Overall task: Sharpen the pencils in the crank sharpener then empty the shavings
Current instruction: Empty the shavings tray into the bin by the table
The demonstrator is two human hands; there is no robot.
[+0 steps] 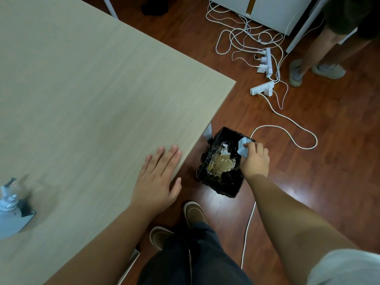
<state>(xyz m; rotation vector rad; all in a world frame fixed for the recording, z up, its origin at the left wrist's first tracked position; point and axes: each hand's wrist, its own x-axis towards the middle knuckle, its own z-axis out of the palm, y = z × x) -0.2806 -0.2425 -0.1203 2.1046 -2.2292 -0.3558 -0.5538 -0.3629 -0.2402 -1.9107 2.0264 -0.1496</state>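
My right hand (pixel 255 160) grips a small pale blue shavings drawer (pixel 242 148) and holds it over the right side of a black bin (pixel 226 186) on the floor. Inside the bin lies a heap of tan pencil shavings (pixel 221 164) with scraps of paper. My left hand (pixel 157 179) rests flat, fingers straight, on the beige table (pixel 92 89) near its right edge. The pale blue crank sharpener (pixel 12 210) stands blurred at the table's left edge. No pencils are in view.
White power strips (pixel 264 68) and tangled cables lie on the wooden floor beyond the bin. One cable (pixel 248 229) runs past the bin toward me. Another person's legs and shoes (pixel 316 68) stand at the upper right. My own shoes (pixel 193 212) are below the table edge.
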